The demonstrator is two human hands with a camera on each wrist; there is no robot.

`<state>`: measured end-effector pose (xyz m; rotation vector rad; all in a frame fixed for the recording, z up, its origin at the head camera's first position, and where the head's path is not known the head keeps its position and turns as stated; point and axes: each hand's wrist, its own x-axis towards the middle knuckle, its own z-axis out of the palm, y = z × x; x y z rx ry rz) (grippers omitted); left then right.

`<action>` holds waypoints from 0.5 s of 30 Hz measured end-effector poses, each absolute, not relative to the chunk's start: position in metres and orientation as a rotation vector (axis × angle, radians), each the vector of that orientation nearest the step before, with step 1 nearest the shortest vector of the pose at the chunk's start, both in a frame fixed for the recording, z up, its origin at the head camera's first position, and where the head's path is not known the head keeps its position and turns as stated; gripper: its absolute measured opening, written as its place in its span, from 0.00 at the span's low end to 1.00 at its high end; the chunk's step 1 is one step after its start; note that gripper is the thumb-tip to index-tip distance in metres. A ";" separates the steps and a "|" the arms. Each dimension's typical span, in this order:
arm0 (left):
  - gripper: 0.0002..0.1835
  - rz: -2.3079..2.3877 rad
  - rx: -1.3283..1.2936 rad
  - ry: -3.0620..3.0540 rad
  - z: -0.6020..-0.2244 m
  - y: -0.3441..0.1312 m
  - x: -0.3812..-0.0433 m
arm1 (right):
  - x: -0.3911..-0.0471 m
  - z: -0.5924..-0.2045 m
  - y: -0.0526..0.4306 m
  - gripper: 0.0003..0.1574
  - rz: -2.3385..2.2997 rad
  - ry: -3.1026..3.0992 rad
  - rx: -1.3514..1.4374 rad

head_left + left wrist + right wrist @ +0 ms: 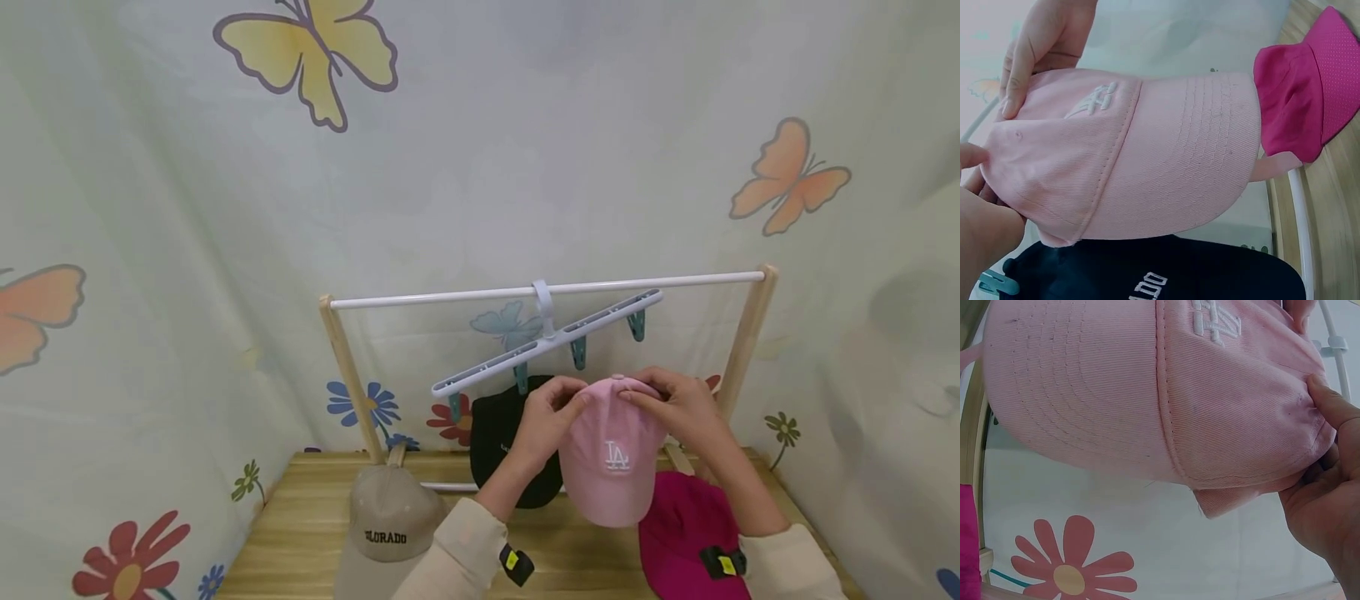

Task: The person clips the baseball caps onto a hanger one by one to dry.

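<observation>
While the wooden worktop [292, 517] carries the lot, the white-railed rack [450, 297] stands across its far part, and from it hangs the pale hanger [551, 337], dipping low on the left. No box or basket shows; that hanger does the holding. Near right, off the hanger, sits the magenta cap [682, 525]; near left, the beige cap [393, 508], off it too. Under the hanger is the black cap [495, 425], apparently caught by a clip [521, 379], so I'd call that one done. And just right of it, the pink cap [611, 458], held up near the hanger, not yet clipped! My tally: one up, one in the air, two below. Each grip is clamped on pink: left hand [542, 421] pinching the crown's left side, right hand [686, 408] its right. Smallest of all, the green clips [578, 353]: three look bare.
</observation>
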<state>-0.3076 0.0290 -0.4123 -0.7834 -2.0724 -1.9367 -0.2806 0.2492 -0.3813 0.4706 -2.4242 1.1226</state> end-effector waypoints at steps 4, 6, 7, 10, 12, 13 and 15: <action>0.09 -1.999 -0.753 -2.024 -0.411 0.028 -0.310 | -0.280 -0.381 0.248 0.16 1.139 -2.440 0.456; 0.09 -2.025 -0.734 -2.008 -0.410 0.028 -0.311 | -0.280 -0.382 0.248 0.16 1.141 -2.448 0.453; 0.09 -2.037 -0.723 -2.005 -0.410 0.028 -0.311 | -0.280 -0.382 0.248 0.16 1.142 -2.451 0.452; 0.10 -2.065 -0.688 -2.003 -0.408 0.028 -0.312 | -0.279 -0.382 0.249 0.16 1.144 -2.453 0.451; 0.13 -2.088 -0.663 -2.001 -0.408 0.030 -0.313 | -0.279 -0.383 0.250 0.16 1.140 -2.447 0.455; 0.14 -2.096 -0.649 -2.002 -0.408 0.031 -0.314 | -0.279 -0.383 0.250 0.15 1.137 -2.446 0.457; 0.15 -2.107 -0.622 -2.003 -0.407 0.032 -0.315 | -0.280 -0.384 0.250 0.15 1.137 -2.442 0.458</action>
